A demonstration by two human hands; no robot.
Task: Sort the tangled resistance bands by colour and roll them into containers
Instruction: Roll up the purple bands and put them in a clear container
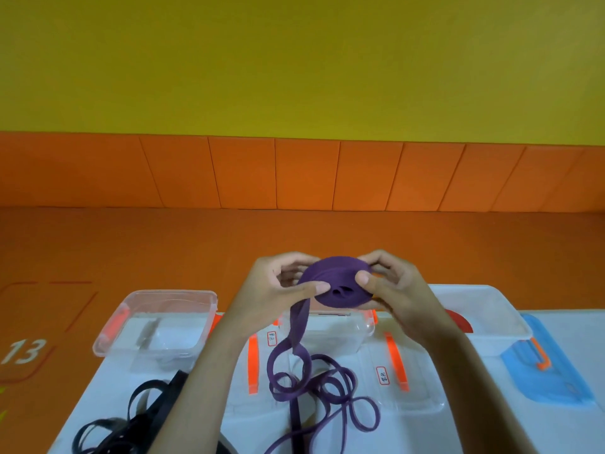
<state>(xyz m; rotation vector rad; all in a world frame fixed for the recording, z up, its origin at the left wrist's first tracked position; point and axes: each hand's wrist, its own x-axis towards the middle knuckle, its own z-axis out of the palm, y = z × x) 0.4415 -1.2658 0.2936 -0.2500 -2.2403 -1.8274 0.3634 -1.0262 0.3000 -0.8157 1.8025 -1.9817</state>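
The left hand [278,291] and right hand [391,288] pinch a matte purple band coil [340,273] above the clear plastic container [339,332], hollow core facing the camera, flat tail [299,326] hanging down.

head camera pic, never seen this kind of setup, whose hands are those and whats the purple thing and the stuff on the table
No machine here: the camera sits on a person's head and looks down at their own two hands. The left hand and right hand hold a half-rolled purple band; its loose end trails in loops on the white table. Black bands lie tangled at the lower left. Clear plastic boxes stand along the far edge, and a blue lid lies on the right.
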